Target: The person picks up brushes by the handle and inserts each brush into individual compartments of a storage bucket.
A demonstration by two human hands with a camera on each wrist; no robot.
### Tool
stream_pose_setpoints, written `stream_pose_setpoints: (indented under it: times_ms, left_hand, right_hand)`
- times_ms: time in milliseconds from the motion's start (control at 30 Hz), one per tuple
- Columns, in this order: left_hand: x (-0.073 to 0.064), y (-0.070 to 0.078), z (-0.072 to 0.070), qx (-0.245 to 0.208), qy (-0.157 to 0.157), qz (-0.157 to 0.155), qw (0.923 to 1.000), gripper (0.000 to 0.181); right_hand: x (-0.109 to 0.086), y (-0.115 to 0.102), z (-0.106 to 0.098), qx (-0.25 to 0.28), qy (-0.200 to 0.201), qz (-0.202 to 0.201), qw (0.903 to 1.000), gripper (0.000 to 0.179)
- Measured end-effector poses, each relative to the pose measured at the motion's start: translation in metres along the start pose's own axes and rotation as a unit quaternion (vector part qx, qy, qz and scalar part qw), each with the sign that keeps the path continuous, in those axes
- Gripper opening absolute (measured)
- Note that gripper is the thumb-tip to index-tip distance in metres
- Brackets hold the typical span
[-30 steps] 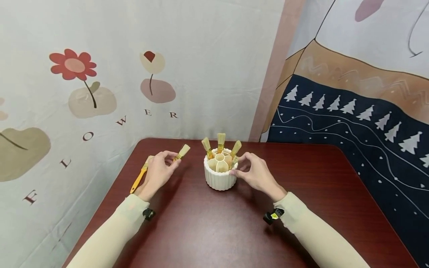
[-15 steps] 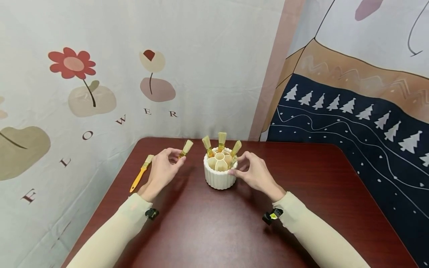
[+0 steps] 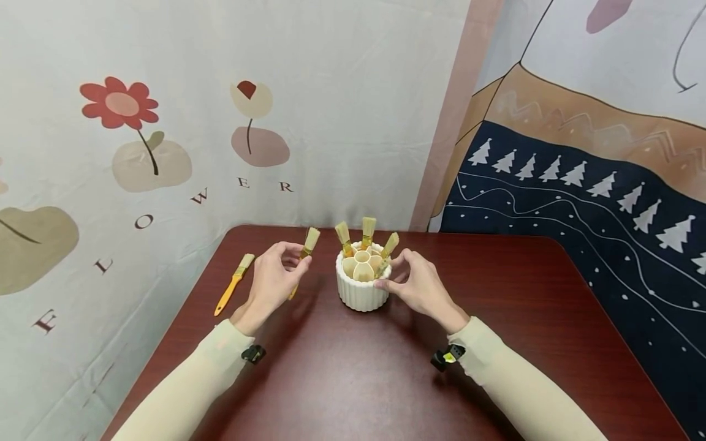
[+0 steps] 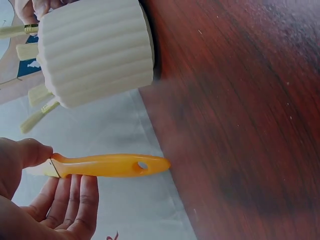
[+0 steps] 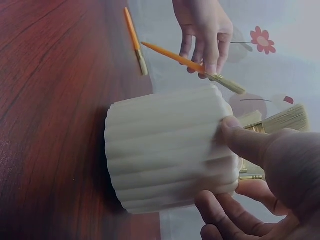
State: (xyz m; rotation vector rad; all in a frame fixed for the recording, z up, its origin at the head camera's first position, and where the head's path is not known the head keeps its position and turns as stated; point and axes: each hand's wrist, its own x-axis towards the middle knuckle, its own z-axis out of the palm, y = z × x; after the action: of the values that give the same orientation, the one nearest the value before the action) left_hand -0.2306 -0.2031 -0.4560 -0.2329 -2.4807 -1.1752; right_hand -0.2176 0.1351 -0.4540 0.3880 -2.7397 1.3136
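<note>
In my left hand [image 3: 273, 275] a flat paintbrush [image 4: 117, 165] with a yellow-orange handle is pinched at its metal collar, between thumb and fingertips. Its pale bristles point up and its handle slants down, just left of a white ribbed round pot [image 3: 361, 295]. Several pale-bristled paintbrushes [image 3: 368, 231] stand in the pot, bristles up, around its flower-shaped divided insert [image 3: 362, 257]. My right hand [image 3: 423, 285] grips the pot's right side near the rim, thumb [image 5: 240, 130] on the front and curled fingers farther round.
Another yellow-handled paintbrush [image 3: 234, 285] lies on the dark red wooden table [image 3: 353, 373], left of my left hand. Behind the table hang a pale flower-print cloth [image 3: 353, 122] and a navy cloth with white trees [image 3: 551, 202].
My left hand has moved a little right toward the pot, and the held paintbrush has turned more upright. The brush lying on the table shows fully now. My right hand stays at the pot.
</note>
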Motion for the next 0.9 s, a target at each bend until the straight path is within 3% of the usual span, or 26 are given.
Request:
stream_pose_setpoints:
  times_ms: [900]
  left_hand:
    - [0.001,0.027,-0.001,-0.049,0.030,0.033,0.9978,0.029]
  right_hand:
    - [0.001,-0.001,-0.005,-0.019,0.001,-0.031,0.9993,0.038]
